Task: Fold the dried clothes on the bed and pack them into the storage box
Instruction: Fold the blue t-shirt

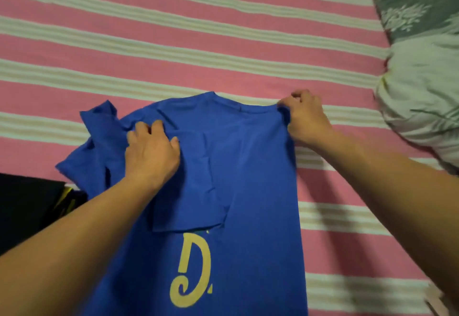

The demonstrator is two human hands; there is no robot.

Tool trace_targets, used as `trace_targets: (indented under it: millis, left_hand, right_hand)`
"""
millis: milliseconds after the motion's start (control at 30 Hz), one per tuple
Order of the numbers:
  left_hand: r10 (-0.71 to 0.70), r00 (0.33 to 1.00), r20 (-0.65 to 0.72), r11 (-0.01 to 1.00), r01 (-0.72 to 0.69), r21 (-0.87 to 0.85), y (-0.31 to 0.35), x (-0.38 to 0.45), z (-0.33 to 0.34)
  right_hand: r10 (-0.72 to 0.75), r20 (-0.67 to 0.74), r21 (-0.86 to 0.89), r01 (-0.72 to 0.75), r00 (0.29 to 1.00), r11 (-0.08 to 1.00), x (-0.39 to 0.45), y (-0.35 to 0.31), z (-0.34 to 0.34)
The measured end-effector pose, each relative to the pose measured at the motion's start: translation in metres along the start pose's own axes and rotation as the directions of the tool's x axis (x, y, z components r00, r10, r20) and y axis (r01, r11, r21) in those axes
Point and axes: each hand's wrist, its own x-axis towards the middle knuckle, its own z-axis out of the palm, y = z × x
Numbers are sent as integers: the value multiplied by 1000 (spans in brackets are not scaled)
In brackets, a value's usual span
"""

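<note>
A blue T-shirt (250,166) with yellow lettering lies spread on the pink and white striped bed sheet (198,42). One sleeve is folded inward over its middle; the other sleeve sticks out at the left. My left hand (151,151) rests on the shirt near the left shoulder, fingers bent into the cloth. My right hand (304,117) pinches the folded right shoulder edge at the top. No storage box shows in this view.
A dark garment with yellow trim (32,206) lies at the left edge, next to the shirt. A pale green and white pillow (419,97) and a green patterned pillow (417,0) lie at the right. Striped sheet stretches beyond the shirt.
</note>
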Motion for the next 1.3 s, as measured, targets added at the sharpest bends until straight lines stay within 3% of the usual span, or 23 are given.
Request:
trace_targets:
  millis: [133,233,367,467,533,600,700,767,833,900,967,1033,1100,1200,1233,1300]
  left_hand:
    - [-25,999,45,988,32,-149,-20,10,6]
    - [-45,995,92,945,72,-319,-24,13,-7]
    - [-260,964,56,788,245,-565,-23,7,-27]
    - [-304,945,122,742,315,-591,-22,4,-32]
    - [-294,923,247,690,384,-614,-26,8,-31]
    - [-276,895,350,633,444,-635,-28,12,-31]
    - [-239,847,476,549,522,-653,-26,4,-30]
    - [-223,828,514,618,528,-582,-27,-5,-27]
    - [-245,844,478,672,503,-544,-30,-18,-29]
    - [-314,857,409,664,507,-550,-36,-36,-34]
    - [-385,826,411,575,563,-594,-37,-59,-41]
    - [-415,759,501,418,648,-637,-35,-78,-44]
    - [-393,720,572,348,693,-632,-33,-83,-44]
    - [-359,709,606,302,703,-644,-37,-68,-42]
    - [-353,706,614,269,705,-656,-40,-61,-43]
    - [-329,689,646,209,720,-662,-43,-51,-45]
  right_hand:
    - [97,191,-17,-95,977,995,43,14,3]
    - [127,200,-3,-129,972,992,59,16,-2]
    - [160,187,-98,-144,969,985,63,18,-6]
    - [127,-77,-82,-133,989,988,44,-1,2]
    - [6,-320,-53,-24,947,998,16,-19,9]
    - [-134,-403,-67,117,905,991,-17,-32,25]
    - [-202,-199,-105,184,959,977,-48,-36,65]
    - [-156,-31,-158,150,987,976,-51,-33,84]
    - [-123,34,-180,127,992,975,-49,-33,90]
    - [-120,71,-179,131,990,975,-49,-33,88]
    - [-107,121,-188,128,987,974,-48,-33,83]
    - [-65,170,-184,97,983,978,-46,-41,73]
    - [-59,131,-142,77,990,987,-58,-59,57]
    - [-306,-164,54,318,938,946,-121,-108,43]
    - [-410,-187,93,431,893,897,-151,-126,47]
    - [-562,-49,65,564,826,823,-199,-153,63]
